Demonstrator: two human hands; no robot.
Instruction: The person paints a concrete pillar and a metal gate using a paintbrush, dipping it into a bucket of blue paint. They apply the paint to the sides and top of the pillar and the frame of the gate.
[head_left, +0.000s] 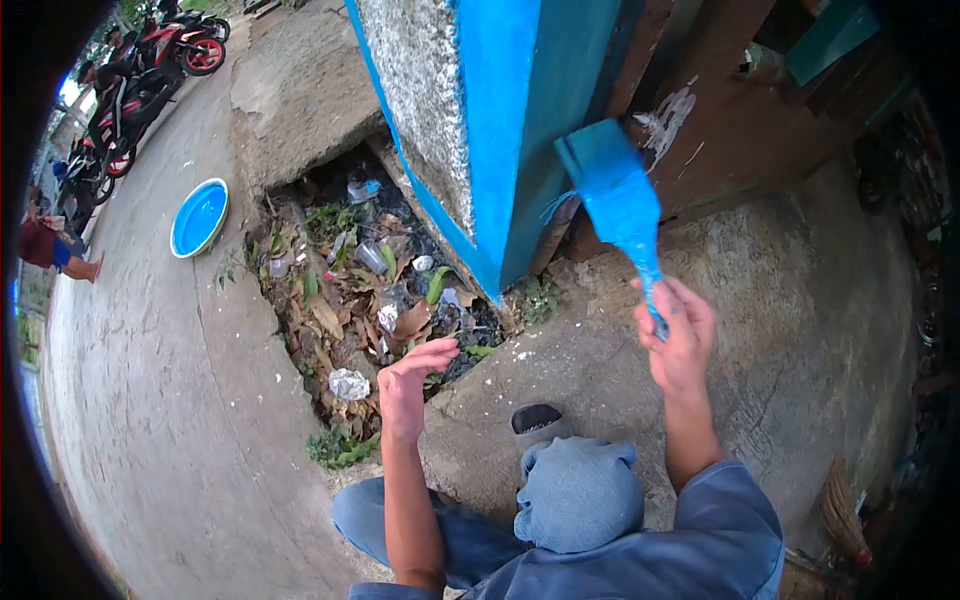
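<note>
A wide brush (618, 190), coated in blue paint, is in my right hand (680, 335), whose fingers close round its handle. The brush head is up beside the lower part of a blue-painted wall corner (515, 130). My left hand (412, 385) is raised over the edge of a litter-filled pit, palm turned inward, fingers extended and bent at the knuckles, holding nothing. A round basin (200, 218) of blue paint rests on the concrete to the left.
The pit (345, 290) holds leaves, plastic and crumpled foil. Parked motorcycles (140, 90) and people stand at the upper left. A brown panel (720, 120) is right of the corner. A straw broom (845, 510) lies at the lower right.
</note>
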